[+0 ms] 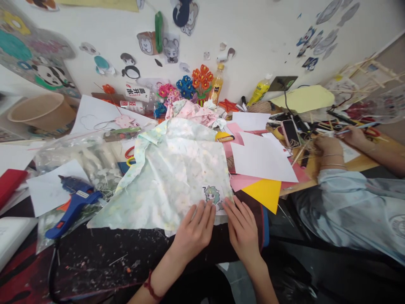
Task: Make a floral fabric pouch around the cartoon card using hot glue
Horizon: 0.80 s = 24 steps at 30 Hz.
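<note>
A pale green floral cloth (177, 169) lies spread over the table in front of me, its far left edge bunched into folds. Near its lower right corner sits a small paper cutout (211, 196) of a green-haired cartoon figure. My left hand (196, 226) rests flat with fingers stretched, its fingertips on the cutout's lower edge. To the right, my right hand (243, 223) lies palm down with extended fingers, touching the cloth's right corner beside the cutout. Neither hand grips anything visible. The palms' undersides are hidden.
A blue glue gun (74, 204) lies left, its cord hanging over the front edge. Crumpled pink cloth (198, 113) sits behind. White paper (262, 158) and a yellow sheet (264, 194) lie right. A co-worker's hands (329, 150) hold a pen at far right.
</note>
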{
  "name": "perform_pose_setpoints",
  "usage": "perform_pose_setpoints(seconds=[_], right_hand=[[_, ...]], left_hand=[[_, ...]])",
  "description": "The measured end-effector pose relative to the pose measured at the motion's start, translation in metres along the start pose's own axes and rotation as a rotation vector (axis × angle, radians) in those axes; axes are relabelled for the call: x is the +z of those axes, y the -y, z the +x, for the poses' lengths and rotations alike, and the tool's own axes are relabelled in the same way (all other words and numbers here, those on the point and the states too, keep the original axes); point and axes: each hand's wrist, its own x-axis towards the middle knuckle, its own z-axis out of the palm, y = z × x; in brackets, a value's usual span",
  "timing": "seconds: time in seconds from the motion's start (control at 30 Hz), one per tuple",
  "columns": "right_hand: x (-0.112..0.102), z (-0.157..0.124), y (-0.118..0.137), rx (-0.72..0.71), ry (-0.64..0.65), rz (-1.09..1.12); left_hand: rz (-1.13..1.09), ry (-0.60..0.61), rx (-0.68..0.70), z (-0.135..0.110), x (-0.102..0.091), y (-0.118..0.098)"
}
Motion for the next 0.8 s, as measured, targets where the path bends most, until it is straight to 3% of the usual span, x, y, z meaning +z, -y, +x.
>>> perform_pose_setpoints(seconds=[0.17, 0.33, 0.47, 0.53, 0.63, 0.8], right_hand=[[0.0, -0.001, -0.012, 0.041, 0.041, -0.117], [-0.006, -0.003, -0.018, 0.116, -0.097, -0.218], [-0.007, 0.001, -0.012, 0.024, 0.059, -0.207], [-0.007, 0.001, -0.011, 0.09, 0.047, -0.244], [-0.008, 0.001, -0.012, 0.258, -0.078, -0.286], [-0.009, 0.0, -0.012, 0.08, 0.047, -0.235]], left_hand=[[0.015, -0.03, -0.023, -0.003, 0.0, 0.003], [0.028, -0.039, -0.015, -0.004, -0.001, 0.009], [0.028, -0.04, -0.023, -0.004, -0.002, 0.007], [0.026, -0.037, -0.031, -0.004, -0.001, 0.006], [0.027, -0.035, -0.034, -0.005, -0.001, 0.005], [0.01, -0.048, -0.042, -0.004, 0.0, 0.005]])
